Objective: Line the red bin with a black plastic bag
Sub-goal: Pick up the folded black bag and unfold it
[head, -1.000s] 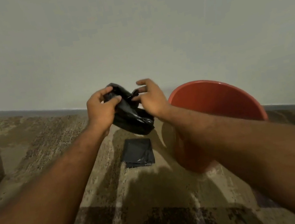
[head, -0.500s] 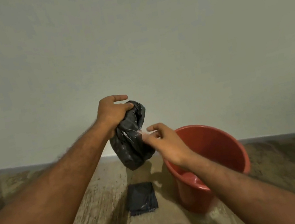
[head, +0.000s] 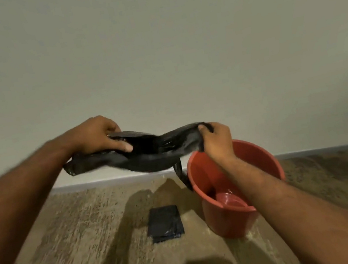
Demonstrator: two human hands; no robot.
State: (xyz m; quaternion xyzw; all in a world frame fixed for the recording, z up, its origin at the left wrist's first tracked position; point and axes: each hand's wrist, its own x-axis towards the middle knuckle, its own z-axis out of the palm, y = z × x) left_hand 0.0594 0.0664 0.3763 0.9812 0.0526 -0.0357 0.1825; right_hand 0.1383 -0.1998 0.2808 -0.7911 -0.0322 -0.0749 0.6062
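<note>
Crumpled black plastic bag (head: 149,154) stretching mid-frame, above floor, just left of round red plastic bin (head: 262,158) at lower right. Left hand (head: 97,135) clamping one end, right hand (head: 216,141) pinching other. Judgement: find mouth edge, separating layers before lowering over rim. Bag opening blurred, not discernible; bin rim partly hidden behind right forearm. Folded black bags (head: 165,223) lying on floor.
</note>
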